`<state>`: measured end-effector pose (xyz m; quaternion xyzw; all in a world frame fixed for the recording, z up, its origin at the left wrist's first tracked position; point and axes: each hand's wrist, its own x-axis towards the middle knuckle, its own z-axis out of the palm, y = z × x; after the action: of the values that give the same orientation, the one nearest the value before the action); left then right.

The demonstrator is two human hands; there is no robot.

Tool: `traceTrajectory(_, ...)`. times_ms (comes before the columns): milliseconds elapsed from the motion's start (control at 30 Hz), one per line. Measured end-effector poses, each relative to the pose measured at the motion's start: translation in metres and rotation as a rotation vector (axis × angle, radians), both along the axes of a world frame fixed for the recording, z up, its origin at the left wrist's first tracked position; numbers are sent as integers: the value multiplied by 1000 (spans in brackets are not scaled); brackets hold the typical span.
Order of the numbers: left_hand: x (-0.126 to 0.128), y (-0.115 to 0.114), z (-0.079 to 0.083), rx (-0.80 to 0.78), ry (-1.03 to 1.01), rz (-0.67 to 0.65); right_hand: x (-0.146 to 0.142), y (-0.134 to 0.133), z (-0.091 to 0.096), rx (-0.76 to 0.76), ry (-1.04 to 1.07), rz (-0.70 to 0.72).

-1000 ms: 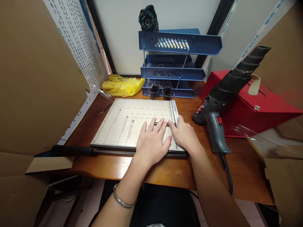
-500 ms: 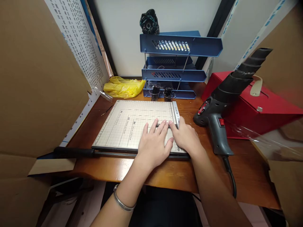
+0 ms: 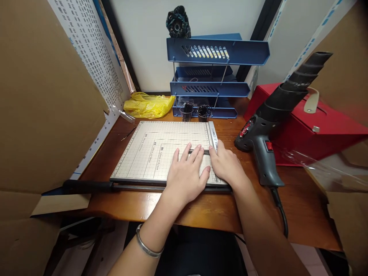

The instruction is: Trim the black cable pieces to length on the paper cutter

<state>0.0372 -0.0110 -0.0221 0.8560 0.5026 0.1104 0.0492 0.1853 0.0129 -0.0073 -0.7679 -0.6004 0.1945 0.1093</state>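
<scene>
A paper cutter [image 3: 138,153] with a cream, grid-marked board lies on the wooden table, its black handle [image 3: 87,185] at the near left. My left hand [image 3: 186,172] rests flat on the board with fingers spread, over a small bundle of thin black strips [image 3: 205,152]. Part of the bundle is hidden beneath those fingers. At the board's right edge, my right hand [image 3: 228,165] has its thumb tip at the strips' right ends. Its index finger stretches along the metal edge guide [image 3: 212,132], while its other fingers are partly hidden. Blade and handle are down along the near edge.
A heat gun [image 3: 266,145] stands at right, before a red box [image 3: 324,130]. Behind the cutter are two small cups of black pieces [image 3: 186,112], [image 3: 203,112], blue tiered trays [image 3: 218,53] and a yellow plastic bag [image 3: 149,105]. Cardboard [image 3: 43,96] walls the left side.
My right thumb has shifted slightly right, so more of the black strips shows between my hands. My left hand stays flat in place. The view has tilted a little.
</scene>
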Motion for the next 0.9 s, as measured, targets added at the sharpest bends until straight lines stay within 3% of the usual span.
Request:
traceTrajectory(333,0,0,3,-37,-4,-2,-2,1,-1,9,-12,-32)
traceTrajectory(500,-3,7,6,-92,-105,14,-1,1,-1,2,-22,-30)
traceTrajectory(667,-6,22,8,49,-242,140,-2,1,0,-20,-33,-43)
traceTrajectory(900,-7,40,10,56,-299,59,-2,1,0,-11,-11,-35)
